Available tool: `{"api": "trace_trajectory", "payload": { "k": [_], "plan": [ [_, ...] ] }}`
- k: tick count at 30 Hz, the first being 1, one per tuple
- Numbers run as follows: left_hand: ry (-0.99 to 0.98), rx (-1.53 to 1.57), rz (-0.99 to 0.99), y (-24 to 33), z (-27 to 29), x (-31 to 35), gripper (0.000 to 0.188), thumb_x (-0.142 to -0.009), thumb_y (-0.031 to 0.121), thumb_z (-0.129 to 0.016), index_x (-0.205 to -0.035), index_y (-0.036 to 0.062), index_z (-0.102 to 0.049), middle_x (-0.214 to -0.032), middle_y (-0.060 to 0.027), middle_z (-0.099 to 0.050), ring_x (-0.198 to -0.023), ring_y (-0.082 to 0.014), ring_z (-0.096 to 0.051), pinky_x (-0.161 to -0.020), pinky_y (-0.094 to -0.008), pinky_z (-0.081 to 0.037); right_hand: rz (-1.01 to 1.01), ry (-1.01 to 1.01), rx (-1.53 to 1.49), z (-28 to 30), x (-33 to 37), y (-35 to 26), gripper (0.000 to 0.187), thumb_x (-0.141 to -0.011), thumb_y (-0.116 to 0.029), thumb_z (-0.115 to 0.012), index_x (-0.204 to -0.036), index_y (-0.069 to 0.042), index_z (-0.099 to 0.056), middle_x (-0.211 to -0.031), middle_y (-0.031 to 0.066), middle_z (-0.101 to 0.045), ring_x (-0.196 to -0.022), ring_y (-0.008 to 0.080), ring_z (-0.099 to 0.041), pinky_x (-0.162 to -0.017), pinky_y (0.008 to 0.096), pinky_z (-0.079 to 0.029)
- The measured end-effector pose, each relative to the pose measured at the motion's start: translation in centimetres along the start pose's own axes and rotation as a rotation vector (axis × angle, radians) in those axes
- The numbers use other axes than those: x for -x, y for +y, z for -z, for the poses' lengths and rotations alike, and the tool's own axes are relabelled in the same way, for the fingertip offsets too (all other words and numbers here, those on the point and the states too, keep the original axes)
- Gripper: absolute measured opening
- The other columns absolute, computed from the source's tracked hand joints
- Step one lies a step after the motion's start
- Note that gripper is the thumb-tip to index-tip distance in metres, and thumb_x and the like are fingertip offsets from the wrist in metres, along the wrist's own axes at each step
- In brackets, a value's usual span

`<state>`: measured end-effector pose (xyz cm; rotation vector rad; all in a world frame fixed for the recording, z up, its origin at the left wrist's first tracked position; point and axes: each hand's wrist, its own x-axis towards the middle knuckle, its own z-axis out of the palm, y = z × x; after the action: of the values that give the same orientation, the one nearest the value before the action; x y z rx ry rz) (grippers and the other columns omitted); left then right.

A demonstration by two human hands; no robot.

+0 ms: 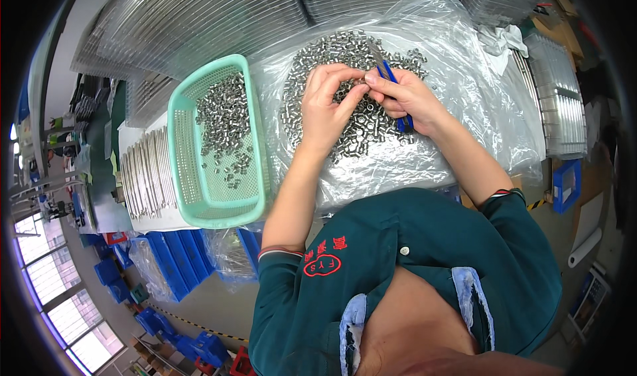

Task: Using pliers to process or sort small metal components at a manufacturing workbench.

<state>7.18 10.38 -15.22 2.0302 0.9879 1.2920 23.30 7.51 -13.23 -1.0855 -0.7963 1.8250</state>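
Observation:
My left hand (326,104) is closed, its thumb and fingertips pinched together over a heap of small shiny metal sleeves (361,127). Whatever sits in that pinch is too small to make out. My right hand (413,100) is closed around blue-handled pliers (387,69), their grey jaws pointing away from me and the handle ends showing below the fingers. The thumb and forefinger of this hand meet the left fingertips. The heap lies on a clear plastic sheet (464,90) on the table. To its left stands a mint-green basket (259,177) with more metal sleeves (225,114) in it.
Stacked clear plastic trays (192,27) line the far side, and more trays (561,104) stand at the right. Thin metal rods (147,173) lie left of the basket. Blue bins (176,260) sit below the table's near left edge.

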Motion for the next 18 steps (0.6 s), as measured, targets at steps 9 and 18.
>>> {"api": "trace_trajectory", "payload": {
  "k": [9, 18],
  "plan": [
    [0.002, 0.046, 0.028, 0.13, -0.14, 0.02, 0.019, -0.068, 0.009, -0.069, -0.086, 0.0065, -0.063, -0.088, -0.0071, -0.058, -0.083, -0.0213, -0.055, -0.07, -0.0301, -0.045, -0.035, -0.073, -0.113, 0.46, -0.22, 0.32, 0.022, -0.086, -0.028, -0.055, -0.078, -0.007, -0.053, -0.064, -0.0054, -0.049, -0.042, -0.0029, -0.03, -0.035, 0.0137, -0.021],
    [0.024, -0.087, -0.081, 0.32, -0.08, -0.17, 0.021, -0.068, 0.009, -0.069, -0.087, 0.006, -0.062, -0.088, -0.0071, -0.058, -0.082, -0.0228, -0.055, -0.069, -0.0303, -0.045, -0.037, -0.03, -0.121, 0.5, -0.36, 0.33, 0.023, -0.087, -0.027, -0.054, -0.083, -0.005, -0.055, -0.064, -0.0061, -0.048, -0.042, -0.0031, -0.03, -0.035, 0.0134, -0.02]
  ]
}}
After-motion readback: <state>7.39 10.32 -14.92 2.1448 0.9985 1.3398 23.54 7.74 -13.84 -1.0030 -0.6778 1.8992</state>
